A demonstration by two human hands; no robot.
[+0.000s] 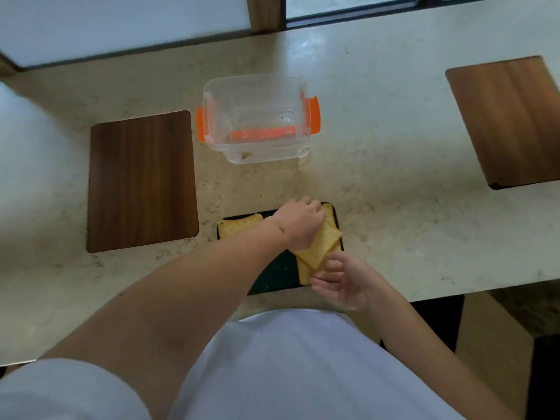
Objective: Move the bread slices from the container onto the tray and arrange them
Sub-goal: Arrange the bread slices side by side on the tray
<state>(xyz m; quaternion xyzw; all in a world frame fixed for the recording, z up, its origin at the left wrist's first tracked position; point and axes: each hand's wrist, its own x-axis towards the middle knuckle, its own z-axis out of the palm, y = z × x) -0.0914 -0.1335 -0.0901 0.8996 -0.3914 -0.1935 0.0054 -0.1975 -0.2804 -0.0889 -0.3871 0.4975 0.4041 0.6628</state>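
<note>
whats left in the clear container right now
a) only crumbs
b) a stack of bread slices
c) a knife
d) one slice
a: the clear container shows only a few crumbs on its bottom, while the bread slices lie on the black tray.

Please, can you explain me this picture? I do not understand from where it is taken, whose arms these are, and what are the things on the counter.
There is no machine here. A person wears a camera on the head, so this single view looks down at their own two arms.

The pale counter holds a clear plastic container with orange clips; it looks empty apart from crumbs. Nearer the person lies a dark tray with bread on it. One slice lies at the tray's far left corner. The left hand presses on a tilted slice that overlaps other bread beneath it. The right hand is open, its fingers touching the bread's near edge. Two wooden boards lie at the sides, one left, one right.
</note>
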